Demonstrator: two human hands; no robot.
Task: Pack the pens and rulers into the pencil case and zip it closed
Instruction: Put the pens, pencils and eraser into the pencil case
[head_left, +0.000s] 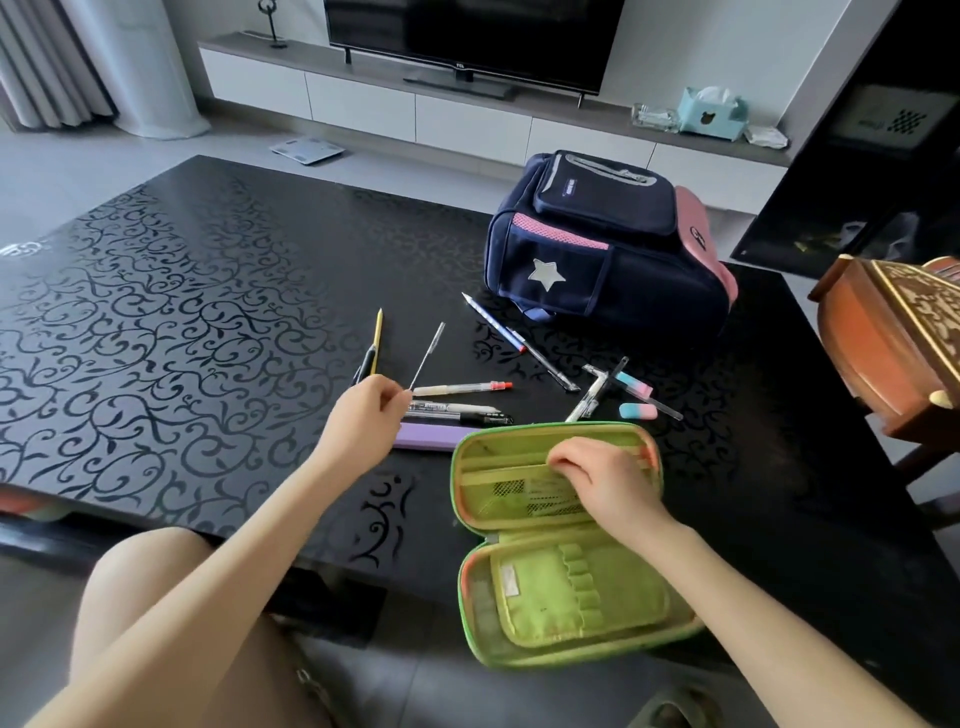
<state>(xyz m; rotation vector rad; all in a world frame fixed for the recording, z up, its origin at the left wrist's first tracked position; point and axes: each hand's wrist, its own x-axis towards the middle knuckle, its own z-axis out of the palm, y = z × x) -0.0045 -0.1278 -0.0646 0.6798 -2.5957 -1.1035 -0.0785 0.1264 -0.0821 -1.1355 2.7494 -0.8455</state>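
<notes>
A green pencil case (561, 540) lies wide open at the table's near edge, its lower half hanging over it. My right hand (605, 480) presses on the mesh pocket of the upper half. My left hand (366, 415) pinches the end of a thin clear pen refill (428, 353) that slants away from me. Just right of that hand lie a white pen with a red cap (462, 388), a black-and-white pen (467, 415) and a purple flat case (431, 436). A yellow pencil (376, 340), a blue patterned pen (496, 325) and more pens (587, 405) are scattered behind.
A navy and pink backpack (608, 239) stands at the back right of the black patterned table (156, 312). Two pink-blue erasers (638, 411) lie near the case. A carved wooden chair (893, 338) is at the right edge. My bare knee (140, 587) is below the table.
</notes>
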